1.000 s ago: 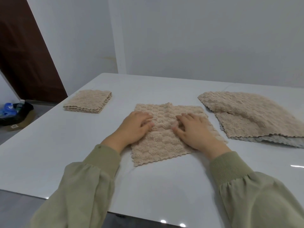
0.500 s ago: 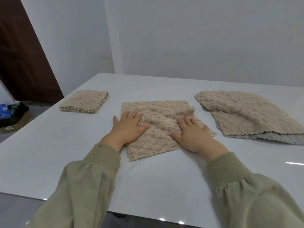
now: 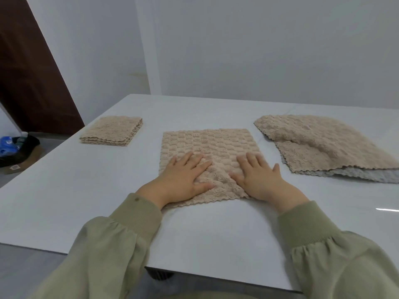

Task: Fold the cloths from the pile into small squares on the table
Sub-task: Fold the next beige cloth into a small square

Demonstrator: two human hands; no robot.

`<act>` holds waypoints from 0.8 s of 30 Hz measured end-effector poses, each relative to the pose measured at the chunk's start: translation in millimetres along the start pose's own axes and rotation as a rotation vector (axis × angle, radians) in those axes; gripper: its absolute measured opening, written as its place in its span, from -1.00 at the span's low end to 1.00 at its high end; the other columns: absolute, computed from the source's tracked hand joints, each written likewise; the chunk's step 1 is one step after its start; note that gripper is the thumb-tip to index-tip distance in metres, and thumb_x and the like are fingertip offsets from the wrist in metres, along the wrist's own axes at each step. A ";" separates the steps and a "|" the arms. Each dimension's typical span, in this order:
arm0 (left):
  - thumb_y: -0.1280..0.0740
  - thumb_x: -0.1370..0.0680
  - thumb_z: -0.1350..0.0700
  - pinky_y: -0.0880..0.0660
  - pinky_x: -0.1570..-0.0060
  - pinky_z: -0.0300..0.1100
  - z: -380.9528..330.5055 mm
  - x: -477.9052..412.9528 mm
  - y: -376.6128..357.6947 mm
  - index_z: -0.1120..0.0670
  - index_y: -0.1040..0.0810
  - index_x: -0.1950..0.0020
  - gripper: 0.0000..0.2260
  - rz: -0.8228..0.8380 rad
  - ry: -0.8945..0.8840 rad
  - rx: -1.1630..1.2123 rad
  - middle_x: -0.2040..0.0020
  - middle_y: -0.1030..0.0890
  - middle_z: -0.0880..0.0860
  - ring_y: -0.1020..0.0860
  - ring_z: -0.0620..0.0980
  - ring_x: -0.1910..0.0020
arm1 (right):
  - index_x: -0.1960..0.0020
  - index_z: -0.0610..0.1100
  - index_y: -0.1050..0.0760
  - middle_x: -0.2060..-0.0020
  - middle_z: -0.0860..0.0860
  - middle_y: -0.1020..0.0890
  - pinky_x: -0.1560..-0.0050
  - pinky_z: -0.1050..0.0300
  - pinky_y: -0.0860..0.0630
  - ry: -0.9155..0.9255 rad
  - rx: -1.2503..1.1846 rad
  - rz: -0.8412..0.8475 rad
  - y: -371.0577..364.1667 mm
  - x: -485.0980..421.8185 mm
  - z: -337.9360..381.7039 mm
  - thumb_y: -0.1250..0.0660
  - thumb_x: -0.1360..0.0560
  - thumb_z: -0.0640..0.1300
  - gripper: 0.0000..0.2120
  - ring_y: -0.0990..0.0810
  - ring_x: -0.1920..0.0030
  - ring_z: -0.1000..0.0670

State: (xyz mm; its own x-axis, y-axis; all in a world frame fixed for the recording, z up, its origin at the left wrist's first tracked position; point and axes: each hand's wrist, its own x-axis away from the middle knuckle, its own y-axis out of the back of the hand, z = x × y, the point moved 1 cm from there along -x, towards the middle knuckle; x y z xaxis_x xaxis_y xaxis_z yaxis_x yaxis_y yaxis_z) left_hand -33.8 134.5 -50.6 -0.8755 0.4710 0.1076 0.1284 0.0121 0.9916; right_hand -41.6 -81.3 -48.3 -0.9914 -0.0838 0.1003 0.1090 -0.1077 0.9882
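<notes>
I see a pale grey wall (image 3: 259,46) behind a glossy white table (image 3: 86,190), with a dark brown door (image 3: 28,72) at the far left. This head view is the only one I have.

My left hand (image 3: 183,180) lies palm down on the near left part of the cloth (image 3: 207,145), fingers spread and straight, gripping nothing. My right hand (image 3: 259,178) lies the same way on the near right part, fingers fanned, thumb pointing inward; it too only presses. Between the two hands the fabric is bunched into a small ridge. Both wrists come out of olive sleeves (image 3: 121,244) that angle in from the bottom corners.

The cloth sits at the table's middle, its far half flat. To the right lies the pile (image 3: 323,143), cut off by the frame edge, its top cloth partly turned back and a grey layer showing underneath. To the left sits a folded stack (image 3: 112,133).

The hands hide the cloth's near corners. On the floor at far left there is dark clutter with something blue (image 3: 6,145); I cannot make out what.
</notes>
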 end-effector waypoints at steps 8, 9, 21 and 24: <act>0.11 -0.35 -0.50 0.23 -0.47 0.11 17.0 14.7 0.1 -0.22 0.17 -0.51 -0.21 -0.023 -0.026 0.033 -0.54 0.20 -0.14 0.27 -0.09 -0.51 | -0.54 0.01 0.10 -0.54 0.01 0.13 -0.43 -0.24 0.25 0.057 0.000 -0.184 6.3 6.7 -12.7 0.07 -0.57 0.25 -0.37 0.19 -0.53 -0.05; 0.14 -0.30 -0.53 0.24 -0.47 0.12 19.2 16.1 -0.1 -0.23 0.17 -0.51 -0.17 -0.026 -0.017 0.037 -0.54 0.20 -0.14 0.27 -0.09 -0.51 | -0.54 0.02 0.09 -0.54 0.01 0.14 -0.44 -0.20 0.26 0.123 -0.019 -0.236 6.7 9.0 -7.1 0.05 -0.58 0.22 -0.39 0.21 -0.53 -0.03; -0.06 -0.57 -0.25 0.26 -0.46 0.10 16.6 25.3 14.6 -0.16 -0.02 -0.53 -0.45 -0.024 0.036 0.201 -0.56 0.10 -0.12 0.24 -0.09 -0.52 | -0.50 -0.03 -0.12 -0.53 0.00 -0.07 -0.45 -0.24 0.20 0.121 -0.067 -0.277 2.1 2.4 0.3 0.01 -0.60 0.15 -0.48 0.04 -0.53 -0.01; 0.07 -0.63 -0.16 0.22 -0.47 0.13 3.1 7.0 20.2 -0.12 0.05 -0.54 -0.52 -0.093 0.076 0.143 -0.57 0.08 -0.07 0.20 -0.03 -0.53 | -0.52 -0.04 -0.07 -0.54 -0.02 -0.03 -0.46 -0.21 0.19 0.148 -0.056 -0.329 2.6 -3.6 29.1 0.04 -0.61 0.12 -0.48 0.07 -0.53 -0.04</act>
State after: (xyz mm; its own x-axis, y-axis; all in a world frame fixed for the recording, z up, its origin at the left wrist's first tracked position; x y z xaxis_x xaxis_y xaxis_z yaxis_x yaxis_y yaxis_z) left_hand -35.9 140.8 -30.0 -0.9186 0.3943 0.0265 0.1054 0.1798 0.9780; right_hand -39.8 -52.5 -42.6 -0.9534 -0.1775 -0.2439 -0.2062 -0.2065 0.9565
